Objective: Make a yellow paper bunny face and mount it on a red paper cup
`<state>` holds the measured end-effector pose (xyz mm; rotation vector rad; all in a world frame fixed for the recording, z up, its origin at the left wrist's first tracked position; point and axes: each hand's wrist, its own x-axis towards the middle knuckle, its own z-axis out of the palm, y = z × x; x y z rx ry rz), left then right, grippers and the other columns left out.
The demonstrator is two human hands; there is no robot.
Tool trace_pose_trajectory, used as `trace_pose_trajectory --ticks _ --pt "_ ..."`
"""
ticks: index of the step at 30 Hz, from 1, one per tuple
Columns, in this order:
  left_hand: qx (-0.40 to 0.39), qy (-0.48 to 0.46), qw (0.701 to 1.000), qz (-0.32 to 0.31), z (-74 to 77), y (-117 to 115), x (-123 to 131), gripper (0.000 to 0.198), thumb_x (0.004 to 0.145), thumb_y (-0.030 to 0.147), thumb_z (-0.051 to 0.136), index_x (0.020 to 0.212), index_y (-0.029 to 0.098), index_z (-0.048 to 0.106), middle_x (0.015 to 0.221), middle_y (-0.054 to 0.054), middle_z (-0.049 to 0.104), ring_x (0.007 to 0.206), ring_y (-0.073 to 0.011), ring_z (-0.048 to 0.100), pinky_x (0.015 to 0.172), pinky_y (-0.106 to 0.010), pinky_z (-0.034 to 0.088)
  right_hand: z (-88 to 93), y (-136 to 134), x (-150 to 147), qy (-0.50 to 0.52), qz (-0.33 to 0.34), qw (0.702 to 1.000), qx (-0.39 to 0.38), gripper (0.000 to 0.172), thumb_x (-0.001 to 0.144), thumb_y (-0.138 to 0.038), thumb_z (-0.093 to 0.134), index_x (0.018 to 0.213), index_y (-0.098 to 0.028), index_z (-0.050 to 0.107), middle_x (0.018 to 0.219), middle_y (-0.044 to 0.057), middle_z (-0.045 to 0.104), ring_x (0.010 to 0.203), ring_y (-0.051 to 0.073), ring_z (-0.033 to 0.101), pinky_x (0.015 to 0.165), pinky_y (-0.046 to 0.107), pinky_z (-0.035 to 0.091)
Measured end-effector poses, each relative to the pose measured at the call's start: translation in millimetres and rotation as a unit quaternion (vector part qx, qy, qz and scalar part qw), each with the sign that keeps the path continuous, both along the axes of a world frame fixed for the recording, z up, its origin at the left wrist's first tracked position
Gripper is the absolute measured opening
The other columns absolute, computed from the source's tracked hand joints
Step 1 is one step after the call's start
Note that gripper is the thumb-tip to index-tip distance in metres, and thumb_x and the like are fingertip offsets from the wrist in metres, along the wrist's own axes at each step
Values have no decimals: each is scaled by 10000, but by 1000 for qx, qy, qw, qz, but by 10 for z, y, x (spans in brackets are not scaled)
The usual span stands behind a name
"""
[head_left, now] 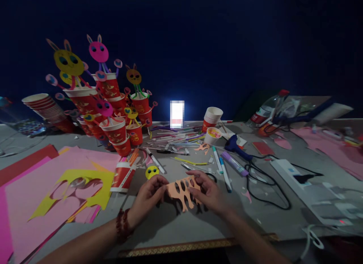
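Note:
Between my two hands, just above the table, is an orange paper cutout (181,194) with several oval holes. My left hand (153,192), with a red bead bracelet on its wrist, pinches the cutout's left end. The right end is gripped by my right hand (208,192), its thumb in front and its fingers along the top edge. Beyond my left hand lies a small yellow paper face (152,172). Scissors (211,177) lie behind my right hand, partly hidden by it.
Red paper cups with bunny figures (113,124) stand at the left. Coloured paper sheets (25,203) lie nearer. Markers (225,175), a blue glue gun (238,146) with its cord, a power strip (295,188) and a bottle (269,109) are at the right.

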<state>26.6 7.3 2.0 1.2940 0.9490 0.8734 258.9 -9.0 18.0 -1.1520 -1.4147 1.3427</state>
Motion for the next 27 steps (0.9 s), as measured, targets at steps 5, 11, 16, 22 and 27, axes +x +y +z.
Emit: trace_pose_trajectory --ticks 5,11,16,22,27 --pt "-13 -63 998 23 63 0 24 275 899 398 610 1046 183 518 731 33 567 545 -82 523 529 -195 419 -3 0 -4 12 -30 999 16 415 832 -410 675 1187 -240 544 691 -36 477 621 141 470 548 238 384" --pt "-97 -114 987 -52 63 -20 38 354 861 472 631 1041 208 478 792 14 596 474 -81 520 408 -185 408 6 6 -7 22 -57 998 20 424 836 -425 669 1189 -235 527 737 -28 518 619 135 519 564 244 442" --pt "-111 -86 982 -126 83 -71 50 317 837 463 669 940 198 529 915 -34 636 565 -89 552 495 -202 448 40 -10 -31 35 -68 997 20 448 832 -380 680 1222 -246 504 781 -22 568 678 146 580 621 252 486" --pt "-79 -40 986 -138 190 -128 129 394 801 478 702 1051 180 641 892 -58 667 724 -167 594 631 -257 473 46 -72 -84 30 -48 998 29 449 836 -323 682 1243 -253 508 857 -2 620 729 161 622 674 276 514" --pt "-96 -27 989 -108 157 -165 171 393 789 513 699 930 147 678 769 -45 668 651 -149 562 592 -239 428 -6 -112 -182 45 -35 998 17 439 846 -331 676 1244 -258 506 875 9 634 767 170 631 679 276 517"
